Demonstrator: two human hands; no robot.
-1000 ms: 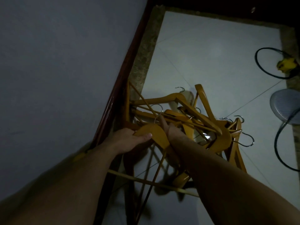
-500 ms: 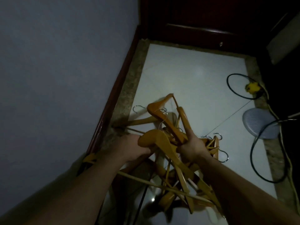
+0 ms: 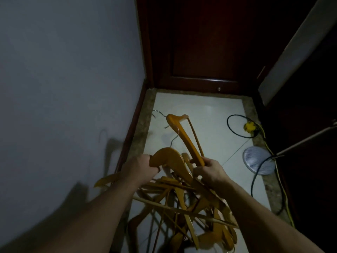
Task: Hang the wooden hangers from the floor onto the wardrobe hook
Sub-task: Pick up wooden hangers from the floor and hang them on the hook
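A tangle of orange wooden hangers (image 3: pixel 182 203) with metal hooks hangs lifted above the white tiled floor (image 3: pixel 209 125). My left hand (image 3: pixel 140 168) grips the curved shoulder of one hanger (image 3: pixel 167 157) at the top of the bundle. My right hand (image 3: pixel 209 170) grips the lower end of another hanger (image 3: pixel 182 134), which points up and away, its hook (image 3: pixel 157 112) at the far end. More hangers dangle below my forearms. No wardrobe hook is visible.
A pale wall (image 3: pixel 63 88) runs along the left with a dark red skirting. A dark wooden wardrobe door (image 3: pixel 204 42) closes the far end. On the right lie a black cable loop (image 3: pixel 235 128), a yellow plug (image 3: pixel 249 126) and a round grey disc (image 3: pixel 259 162).
Both hands have lifted the hanger bundle higher off the floor. The view has tilted up, showing more of the wardrobe door. The hanger in my right hand now stands out further ahead.
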